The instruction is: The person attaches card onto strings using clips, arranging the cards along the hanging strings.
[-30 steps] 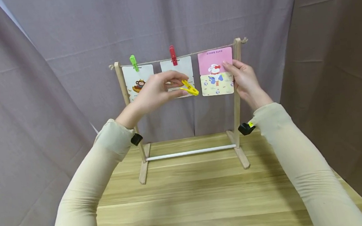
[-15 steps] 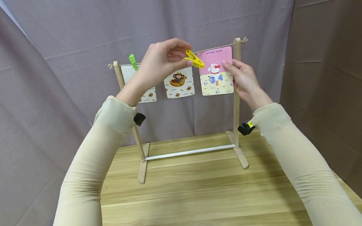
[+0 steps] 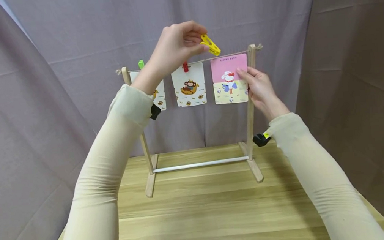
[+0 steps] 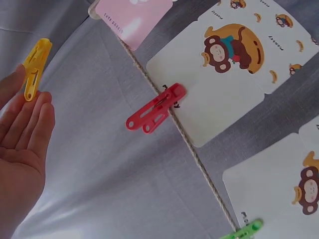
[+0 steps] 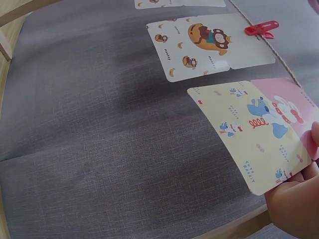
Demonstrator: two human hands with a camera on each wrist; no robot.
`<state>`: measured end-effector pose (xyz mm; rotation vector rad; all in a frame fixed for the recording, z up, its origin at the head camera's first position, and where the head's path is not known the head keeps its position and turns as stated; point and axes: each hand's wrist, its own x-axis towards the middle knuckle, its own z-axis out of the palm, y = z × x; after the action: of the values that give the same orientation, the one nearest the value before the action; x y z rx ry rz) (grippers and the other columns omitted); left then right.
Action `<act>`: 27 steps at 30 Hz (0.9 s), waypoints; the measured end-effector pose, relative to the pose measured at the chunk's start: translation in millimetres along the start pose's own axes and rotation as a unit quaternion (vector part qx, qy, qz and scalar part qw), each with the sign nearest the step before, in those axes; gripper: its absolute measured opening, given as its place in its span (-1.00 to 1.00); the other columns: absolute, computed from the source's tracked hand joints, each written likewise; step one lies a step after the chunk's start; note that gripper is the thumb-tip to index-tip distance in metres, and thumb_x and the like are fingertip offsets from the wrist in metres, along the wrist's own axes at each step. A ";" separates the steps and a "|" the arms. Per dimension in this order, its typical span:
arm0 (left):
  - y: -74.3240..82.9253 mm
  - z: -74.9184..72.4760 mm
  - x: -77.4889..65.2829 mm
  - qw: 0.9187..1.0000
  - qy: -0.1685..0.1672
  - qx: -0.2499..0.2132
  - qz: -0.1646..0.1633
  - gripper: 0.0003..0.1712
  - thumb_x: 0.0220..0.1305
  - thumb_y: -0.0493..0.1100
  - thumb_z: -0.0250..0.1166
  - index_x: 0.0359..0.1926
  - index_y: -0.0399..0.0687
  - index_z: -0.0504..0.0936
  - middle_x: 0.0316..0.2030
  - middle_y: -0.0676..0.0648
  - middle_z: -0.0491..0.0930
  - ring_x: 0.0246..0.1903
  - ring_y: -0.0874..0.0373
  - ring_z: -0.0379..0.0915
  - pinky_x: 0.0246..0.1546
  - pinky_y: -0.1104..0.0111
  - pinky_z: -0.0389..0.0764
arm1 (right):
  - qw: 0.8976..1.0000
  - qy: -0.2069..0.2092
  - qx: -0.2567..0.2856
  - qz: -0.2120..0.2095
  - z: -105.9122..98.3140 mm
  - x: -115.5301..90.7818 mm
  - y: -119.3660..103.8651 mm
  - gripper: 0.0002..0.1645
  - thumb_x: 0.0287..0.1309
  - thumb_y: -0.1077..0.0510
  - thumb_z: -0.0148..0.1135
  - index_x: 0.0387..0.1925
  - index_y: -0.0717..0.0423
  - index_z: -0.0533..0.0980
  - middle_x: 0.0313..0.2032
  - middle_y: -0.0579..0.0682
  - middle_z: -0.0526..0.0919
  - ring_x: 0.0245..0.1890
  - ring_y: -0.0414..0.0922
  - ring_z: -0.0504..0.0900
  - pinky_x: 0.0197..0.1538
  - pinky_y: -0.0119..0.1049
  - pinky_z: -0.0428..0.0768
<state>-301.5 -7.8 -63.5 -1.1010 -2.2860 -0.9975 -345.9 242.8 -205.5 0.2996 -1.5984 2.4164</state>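
My left hand (image 3: 178, 47) pinches a yellow clothespin (image 3: 210, 45) between thumb and fingers, just above the twine (image 3: 232, 53). The left wrist view shows the yellow clothespin (image 4: 37, 67) apart from the line. With thumb and fingers my right hand (image 3: 261, 87) grips the right edge of a pink and yellow rabbit card (image 3: 230, 79), its top edge at the twine. Beside it, a white monkey card (image 3: 189, 86) hangs from a red clothespin (image 4: 155, 108). Further left, another monkey card (image 4: 279, 189) hangs from a green clothespin (image 4: 244, 231), partly behind my left arm in the head view.
The twine runs between two wooden posts (image 3: 252, 120) on feet, joined low down by a white rod (image 3: 201, 165). This rack stands on a wood-grain table (image 3: 200, 210). Grey curtain (image 3: 254, 7) hangs behind it, with a darker drape (image 3: 356, 75) on the right.
My left hand has risen and moved slightly right with the yellow clothespin, from in front of the middle card to above the twine. The right hand keeps holding the rabbit card in nearly the same place.
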 end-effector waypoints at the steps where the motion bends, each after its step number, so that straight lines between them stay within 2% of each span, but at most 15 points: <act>1: -0.5 1.7 3.5 1.000 0.000 0.003 0.001 -0.56 0.24 -0.23 0.46 0.13 -0.20 0.63 0.04 -0.04 0.67 0.00 0.22 0.58 0.08 0.55 0.53 | 1.000 0.000 -0.003 0.000 -1.0 0.0 -0.2 -0.54 0.27 0.07 0.38 0.17 0.10 0.57 -0.18 -0.02 0.75 -0.22 -0.14 0.73 -0.19 -0.34 0.72; 6: -3.4 13.4 17.5 1.000 -0.014 0.025 0.004 -0.56 0.25 -0.24 0.45 0.14 -0.20 0.63 0.05 -0.05 0.66 -0.01 0.22 0.57 0.08 0.56 0.52 | 1.000 0.002 -0.010 -0.007 -5.3 -0.4 -0.6 -0.58 0.26 0.05 0.39 0.12 0.06 0.60 -0.20 -0.03 0.75 -0.23 -0.15 0.74 -0.19 -0.34 0.73; 13: -10.5 26.4 27.1 0.997 -0.040 0.070 0.011 -0.59 0.21 -0.22 0.49 0.08 -0.20 0.66 -0.03 -0.03 0.68 -0.07 0.24 0.55 0.03 0.58 0.51 | 1.000 0.001 -0.007 -0.018 -8.1 1.2 4.1 -0.75 0.27 0.06 0.38 -0.06 0.03 0.66 -0.25 -0.05 0.77 -0.27 -0.16 0.74 -0.21 -0.35 0.72; 23: -15.7 36.6 42.3 0.994 -0.041 0.098 0.008 -0.59 0.21 -0.28 0.47 0.08 -0.24 0.66 -0.03 -0.08 0.69 -0.07 0.21 0.56 0.02 0.58 0.51 | 1.000 0.001 -0.012 -0.022 -5.8 3.2 3.8 -0.73 0.27 0.07 0.38 -0.03 0.04 0.65 -0.26 -0.06 0.77 -0.27 -0.16 0.74 -0.20 -0.35 0.72; 27: -15.9 39.7 47.1 0.993 -0.043 0.108 0.001 -0.62 0.23 -0.27 0.46 0.08 -0.23 0.67 -0.04 -0.08 0.69 -0.08 0.20 0.55 0.01 0.57 0.52 | 1.000 -0.003 -0.008 -0.025 -3.7 3.6 3.6 -0.78 0.28 0.08 0.38 -0.07 0.03 0.67 -0.27 -0.05 0.77 -0.28 -0.16 0.74 -0.22 -0.35 0.72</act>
<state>-344.8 38.7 -67.1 -1.0718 -2.3946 -0.6928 -350.6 245.2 -209.0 0.3414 -1.5918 2.3670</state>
